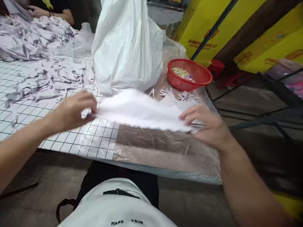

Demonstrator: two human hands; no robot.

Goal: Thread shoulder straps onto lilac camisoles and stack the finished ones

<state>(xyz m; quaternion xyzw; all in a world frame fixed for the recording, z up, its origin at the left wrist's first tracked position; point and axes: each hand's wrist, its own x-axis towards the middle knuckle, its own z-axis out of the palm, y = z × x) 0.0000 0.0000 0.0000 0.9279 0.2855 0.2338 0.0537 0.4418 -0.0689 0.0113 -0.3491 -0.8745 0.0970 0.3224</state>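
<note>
Through my remote feed I see a white shirt (pixel 132 208) with a rounded front. Small black capitals (pixel 127 222) printed on the shirt read "MAKE YOUR". Nearer the shirt's hem (pixel 118 179) is a dark, ragged-edged patch (pixel 121 192); I can't tell what it shows. Black trousers (pixel 100 175) emerge beyond the shirt. The left hand (pixel 72 110), right hand (pixel 206 124) and both forearms (pixel 25 138) are bare.

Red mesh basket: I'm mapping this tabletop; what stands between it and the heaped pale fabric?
In the head view, a large white plastic bag stands between the red mesh basket and the heaped pale fabric.
</note>
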